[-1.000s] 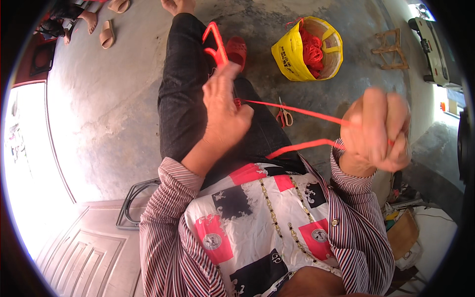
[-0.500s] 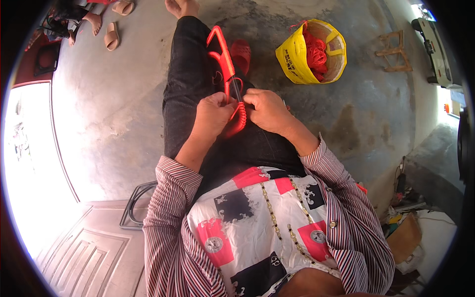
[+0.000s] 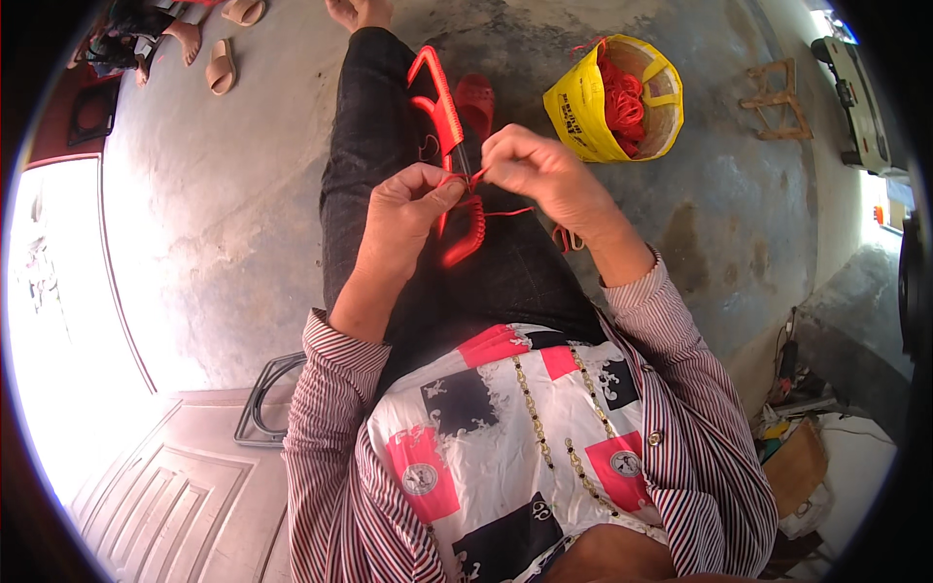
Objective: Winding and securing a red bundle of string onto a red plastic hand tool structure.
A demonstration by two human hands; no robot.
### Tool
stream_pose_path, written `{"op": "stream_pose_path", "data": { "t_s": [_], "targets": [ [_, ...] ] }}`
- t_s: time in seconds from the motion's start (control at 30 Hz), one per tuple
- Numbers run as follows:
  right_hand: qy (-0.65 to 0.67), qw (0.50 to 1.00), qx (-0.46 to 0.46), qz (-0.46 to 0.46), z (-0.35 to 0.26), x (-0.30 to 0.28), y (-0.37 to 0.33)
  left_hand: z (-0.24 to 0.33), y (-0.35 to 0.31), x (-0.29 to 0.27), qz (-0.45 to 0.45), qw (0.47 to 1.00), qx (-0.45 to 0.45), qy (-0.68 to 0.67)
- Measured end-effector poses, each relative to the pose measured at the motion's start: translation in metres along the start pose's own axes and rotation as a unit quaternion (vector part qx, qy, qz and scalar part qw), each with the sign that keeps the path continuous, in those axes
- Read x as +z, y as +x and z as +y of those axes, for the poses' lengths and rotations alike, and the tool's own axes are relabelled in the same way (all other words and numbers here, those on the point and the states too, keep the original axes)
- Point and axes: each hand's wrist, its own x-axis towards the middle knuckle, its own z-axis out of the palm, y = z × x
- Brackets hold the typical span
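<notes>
L grip & R grip both pinch red cord by red-wrapped frame, near L trouser leg's inner edge; best w/ even tension, no slack.

Blown-out white glare at the left doorway, dark fisheye rim.

Head-worn fisheye view, facing down, near
</notes>
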Motion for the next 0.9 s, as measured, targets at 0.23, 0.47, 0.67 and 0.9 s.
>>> {"op": "stream_pose_path", "data": {
  "t_s": [0.23,0.47,0.67,0.9],
  "targets": [
    [0.314,0.935,-0.163,-0.008,-0.073,-0.046,-0.032,-0.025,0.022,0.02,0.124,0.987,-0.088,-0.047],
    [0.221,0.943,-0.217,0.125,-0.099,-0.084,-0.095,-0.03,0.021,0.021,0.101,0.99,-0.093,-0.032],
    [0.035,0.935,0.09,0.343,-0.052,-0.071,-0.09,-0.009,0.01,0.019,0.116,0.99,-0.031,0.071],
    [-0.024,0.994,0.108,-0.01,-0.035,-0.009,-0.044,0.013,-0.019,0.035,-0.098,0.995,0.028,0.02]
  ]
}}
